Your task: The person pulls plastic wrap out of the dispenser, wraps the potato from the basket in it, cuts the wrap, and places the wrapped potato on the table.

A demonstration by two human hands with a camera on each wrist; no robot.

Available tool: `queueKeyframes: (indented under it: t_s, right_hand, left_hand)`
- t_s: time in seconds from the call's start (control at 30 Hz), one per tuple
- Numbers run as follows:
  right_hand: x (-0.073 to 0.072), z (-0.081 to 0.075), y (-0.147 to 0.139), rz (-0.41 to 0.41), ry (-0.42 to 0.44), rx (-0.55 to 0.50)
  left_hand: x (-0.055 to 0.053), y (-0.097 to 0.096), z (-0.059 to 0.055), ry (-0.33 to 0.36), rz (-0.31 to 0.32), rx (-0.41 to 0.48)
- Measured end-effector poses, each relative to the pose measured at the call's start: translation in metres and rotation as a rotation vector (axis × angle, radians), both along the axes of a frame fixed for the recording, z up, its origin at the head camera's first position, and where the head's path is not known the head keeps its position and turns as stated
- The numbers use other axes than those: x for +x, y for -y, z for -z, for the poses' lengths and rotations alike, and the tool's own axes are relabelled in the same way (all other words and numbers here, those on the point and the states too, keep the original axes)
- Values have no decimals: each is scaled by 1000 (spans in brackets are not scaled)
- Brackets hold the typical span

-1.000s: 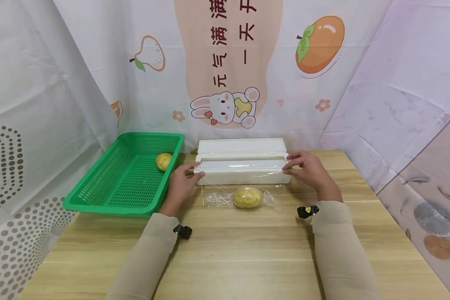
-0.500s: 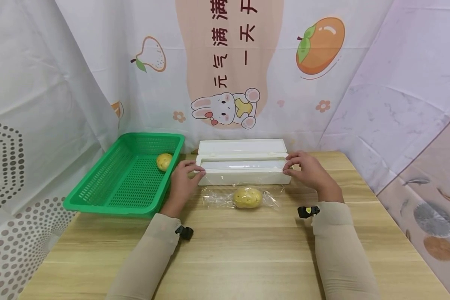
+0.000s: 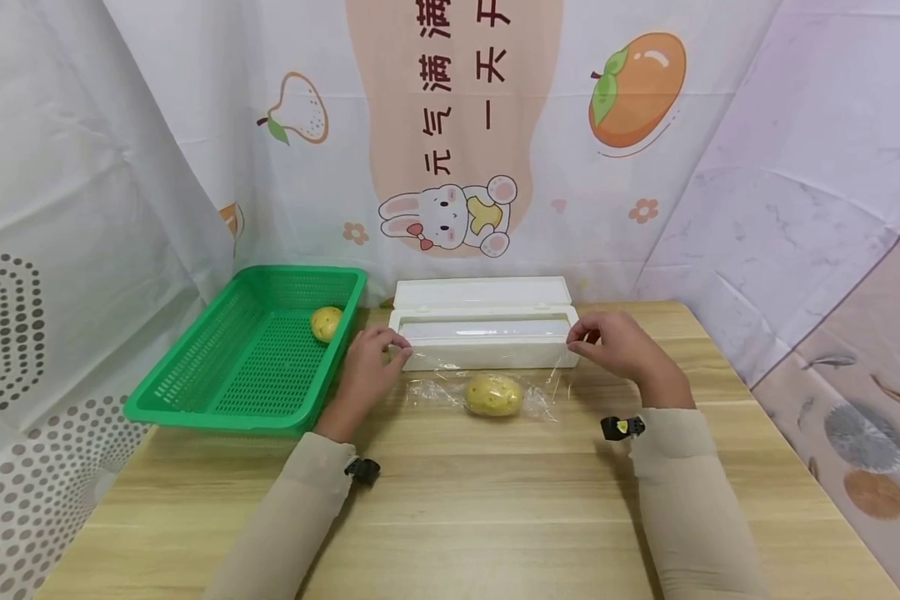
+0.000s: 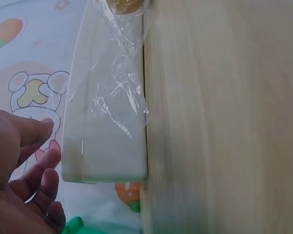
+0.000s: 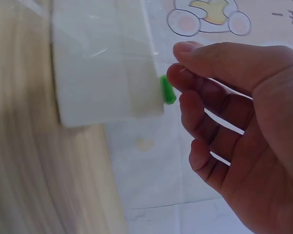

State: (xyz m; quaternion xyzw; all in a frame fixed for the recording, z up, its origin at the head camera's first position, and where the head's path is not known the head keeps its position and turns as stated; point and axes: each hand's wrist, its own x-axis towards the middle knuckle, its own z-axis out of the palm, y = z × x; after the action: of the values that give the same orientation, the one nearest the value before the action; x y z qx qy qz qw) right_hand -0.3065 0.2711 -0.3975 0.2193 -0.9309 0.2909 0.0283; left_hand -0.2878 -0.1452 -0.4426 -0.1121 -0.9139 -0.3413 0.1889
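Observation:
A white cling film box stands with its lid raised at the back and a film roll inside. Clear cling film runs from it to the front, around a yellow potato on the table. By the box's front left corner, my left hand pinches the film's edge between thumb and index finger. At the opposite front corner my right hand pinches the film in the same way, its other fingers loosely curled. A green tab juts from the box's right end.
To the left, a green plastic basket holds another potato against its right wall. The wooden table reaches back to a printed curtain right behind the box.
Both hands have come slightly toward me from the box's ends, their fingertips leaving its top edge. The film lifts a little between them; the potato stays in place.

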Motion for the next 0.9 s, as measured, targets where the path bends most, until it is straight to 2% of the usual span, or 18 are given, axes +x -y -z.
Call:
queueKeyframes:
  t_s: [0.1,0.27,0.5,0.7,0.9]
  right_hand:
    - [3,1,-1,-25,-20,46]
    - [8,2,-5,-57,-102,101]
    - [21,3,-5,-111,-125,138]
    - [34,10,-5,-154,-158,189]
    - [44,16,-3,-183,-194,211]
  left_hand:
    - [5,2,-3,8,14,-26]
    - [11,5,-11,23,37,-78]
    - [20,10,-14,49,77,-127]
    - [29,15,-16,68,131,-161]
    - [35,19,-13,2,185,-221]
